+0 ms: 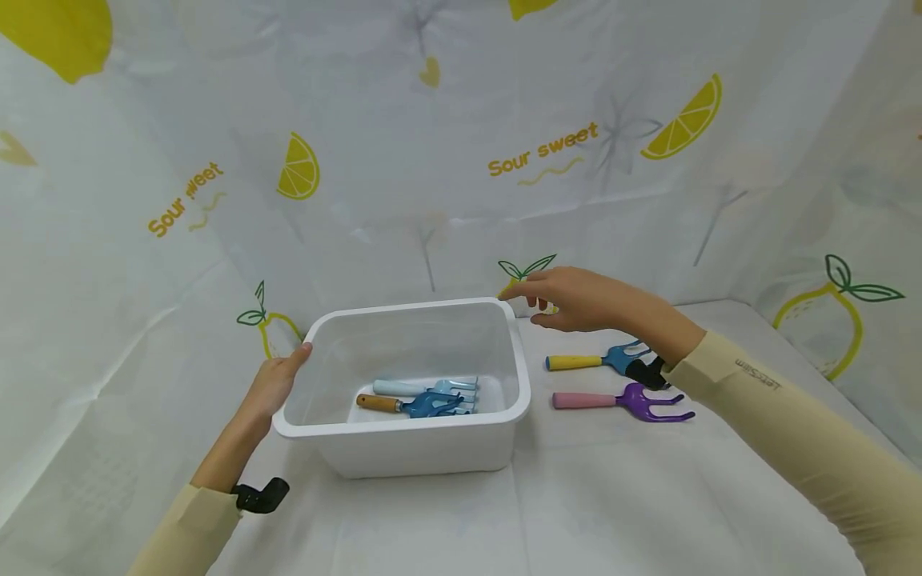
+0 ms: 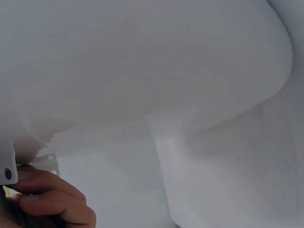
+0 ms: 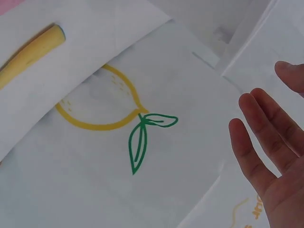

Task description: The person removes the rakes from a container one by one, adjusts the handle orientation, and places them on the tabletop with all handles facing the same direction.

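Observation:
A white plastic tub stands in the middle of the head view. My left hand grips its left rim, thumb on top; the left wrist view shows curled fingers under the edge. Inside lie a pale-blue hand fork and a blue hand fork with a wooden handle, partly overlapping. My right hand hovers by the tub's back right corner, holding nothing, its fingers loosely extended. Below its wrist lie a yellow-handled blue hand fork, partly covered by the wrist camera, and a pink-handled purple one.
A white cloth covers the table. Behind it hangs a white sheet printed with lemons and lettering, close behind the tub. The loose forks lie on the cloth to the tub's right.

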Demonstrator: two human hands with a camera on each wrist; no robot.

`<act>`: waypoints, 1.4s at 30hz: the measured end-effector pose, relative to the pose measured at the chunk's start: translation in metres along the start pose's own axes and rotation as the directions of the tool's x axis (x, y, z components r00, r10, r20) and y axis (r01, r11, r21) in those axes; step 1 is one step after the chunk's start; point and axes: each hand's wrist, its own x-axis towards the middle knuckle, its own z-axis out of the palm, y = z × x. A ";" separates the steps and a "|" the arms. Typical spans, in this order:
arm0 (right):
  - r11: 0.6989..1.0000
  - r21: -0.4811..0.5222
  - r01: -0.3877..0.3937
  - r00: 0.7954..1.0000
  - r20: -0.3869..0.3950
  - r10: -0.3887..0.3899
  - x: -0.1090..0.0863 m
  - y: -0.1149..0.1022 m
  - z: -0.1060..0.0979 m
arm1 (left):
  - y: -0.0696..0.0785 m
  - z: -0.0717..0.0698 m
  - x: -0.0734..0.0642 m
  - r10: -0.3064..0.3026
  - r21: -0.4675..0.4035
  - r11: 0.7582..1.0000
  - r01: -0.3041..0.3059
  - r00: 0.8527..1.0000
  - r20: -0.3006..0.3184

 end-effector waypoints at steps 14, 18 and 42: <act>0.989 0.078 0.128 0.991 0.028 -0.131 0.048 -0.042 -0.016 | 0.001 -0.001 0.000 -0.004 -0.001 1.000 0.004 1.000 0.009; 0.984 0.082 0.161 0.986 0.039 -0.165 0.064 -0.052 -0.013 | 0.002 -0.002 -0.001 -0.008 0.001 1.000 0.008 1.000 0.010; 0.963 0.216 0.163 0.955 0.212 -0.209 0.151 -0.094 0.045 | 0.001 -0.001 0.002 -0.038 -0.002 0.999 0.038 0.999 0.011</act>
